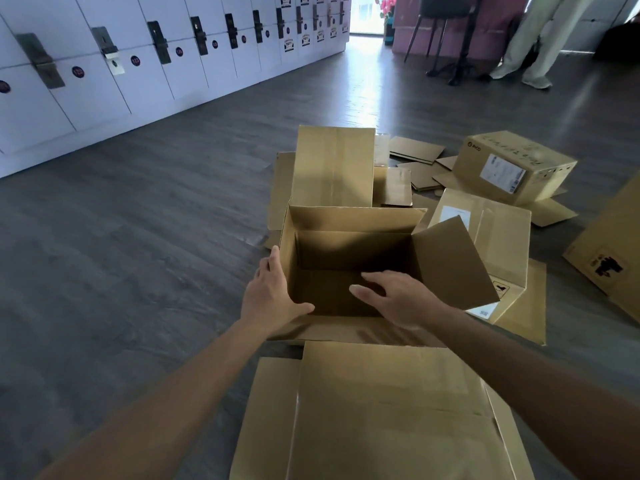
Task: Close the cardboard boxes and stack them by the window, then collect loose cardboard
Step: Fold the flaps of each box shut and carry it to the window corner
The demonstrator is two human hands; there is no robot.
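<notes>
The grey wood-look floor carries everything, with a long bank of white lockers well to the left of the open box and beyond it. The open box sits at the middle of the view, empty, its far flap standing upright, its right flap tilted up and outward, its near flap folded down toward the person. Just this side of the open box lies a large flattened carton. To the right of the open box, touching or nearly so, lies a closed box with a white label; beyond that one sits a smaller labelled box on loose cardboard pieces. At the right edge a tall carton leans, only partly in view. Far beyond the open box stand chair legs and a person's pale trousers.

The left hand grips the open box's near-left corner, fingers along the outer wall, thumb hooked over the rim. The right hand hovers over the open box's near rim, fingers loosely spread, apparently holding nothing.
</notes>
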